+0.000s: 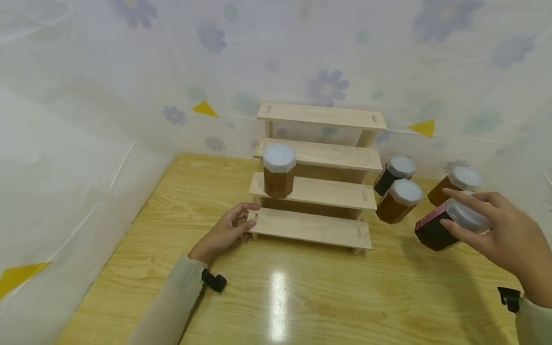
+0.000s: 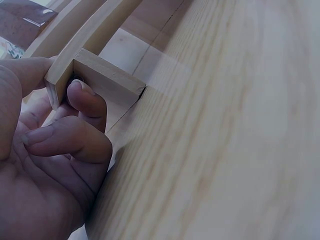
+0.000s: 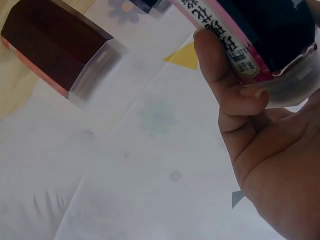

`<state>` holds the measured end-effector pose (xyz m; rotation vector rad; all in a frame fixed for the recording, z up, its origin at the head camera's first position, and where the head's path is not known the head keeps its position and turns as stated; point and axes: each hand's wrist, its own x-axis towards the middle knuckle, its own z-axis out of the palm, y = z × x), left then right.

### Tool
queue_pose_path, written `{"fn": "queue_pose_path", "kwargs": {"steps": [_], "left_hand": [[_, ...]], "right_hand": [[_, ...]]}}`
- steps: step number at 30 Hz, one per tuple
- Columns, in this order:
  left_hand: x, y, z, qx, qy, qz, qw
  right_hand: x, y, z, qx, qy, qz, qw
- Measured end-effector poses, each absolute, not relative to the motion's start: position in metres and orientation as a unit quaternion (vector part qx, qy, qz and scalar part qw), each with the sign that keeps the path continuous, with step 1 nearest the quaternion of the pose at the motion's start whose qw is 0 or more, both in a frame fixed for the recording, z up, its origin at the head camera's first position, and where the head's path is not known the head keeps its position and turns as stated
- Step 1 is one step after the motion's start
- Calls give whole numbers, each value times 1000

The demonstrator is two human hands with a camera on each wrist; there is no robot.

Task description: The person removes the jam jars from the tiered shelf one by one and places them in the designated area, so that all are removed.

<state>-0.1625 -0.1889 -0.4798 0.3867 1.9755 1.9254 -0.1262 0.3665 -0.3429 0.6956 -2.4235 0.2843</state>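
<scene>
My left hand [image 1: 226,232] grips the left end of the lowest board of a wooden step rack [image 1: 310,227]; in the left wrist view the thumb lies over the board [image 2: 62,75] and curled fingers reach below it. My right hand [image 1: 506,230] holds a dark jar [image 1: 435,230] by its translucent lid, the jar tilted. A pink label with printed characters [image 3: 220,35] runs down that jar's side in the right wrist view. On the rack's second step from the bottom, toward the left, an amber jar [image 1: 279,182] stands upright with a whitish lid.
Right of the rack are a dark jar [image 1: 385,179] and an amber jar [image 1: 392,208]. Another amber jar [image 1: 444,189] stands just behind the held one. The wood-grain table [image 1: 336,297] ends at a flowered sheet [image 1: 276,62] behind the rack. Yellow triangles [image 1: 205,109] mark the sheet.
</scene>
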Motion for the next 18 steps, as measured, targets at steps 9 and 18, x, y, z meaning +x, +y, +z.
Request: {"fn": "queue_pose_path", "kwargs": {"steps": [9, 18], "left_hand": [[-164, -189, -480, 137, 695, 684, 173], [-163, -189, -481, 139, 695, 685, 169]], "right_hand": [[-114, 381, -364, 231, -918, 112, 302], [-108, 394, -390, 212, -922, 88, 310]]}}
